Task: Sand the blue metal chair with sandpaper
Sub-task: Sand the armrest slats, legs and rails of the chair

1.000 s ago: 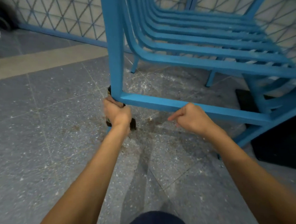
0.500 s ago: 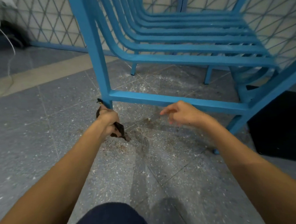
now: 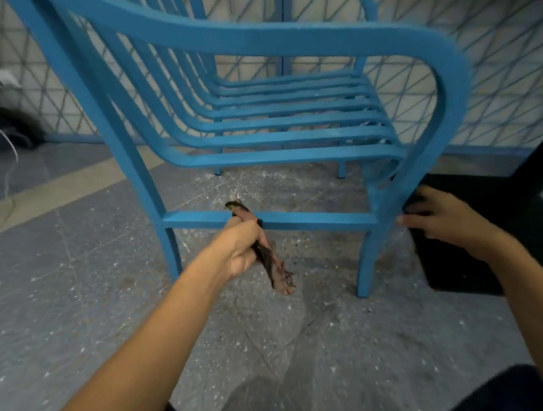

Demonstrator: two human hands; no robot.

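Speckled floor (image 3: 78, 296) — sandpaper (image 3: 268, 259) steeply upright, left hand (image 3: 239, 248).

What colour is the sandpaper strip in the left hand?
Dark brown with reddish patches, the sandpaper strip shows best in the head view.

One blue metal chair (image 3: 254, 47), four chair legs showing, one lower crossbar (image 3: 312, 220), one worn dark sandpaper strip (image 3: 268, 259), two bare hands, left hand (image 3: 239, 250), right hand (image 3: 446, 218), one black mat (image 3: 458, 267)
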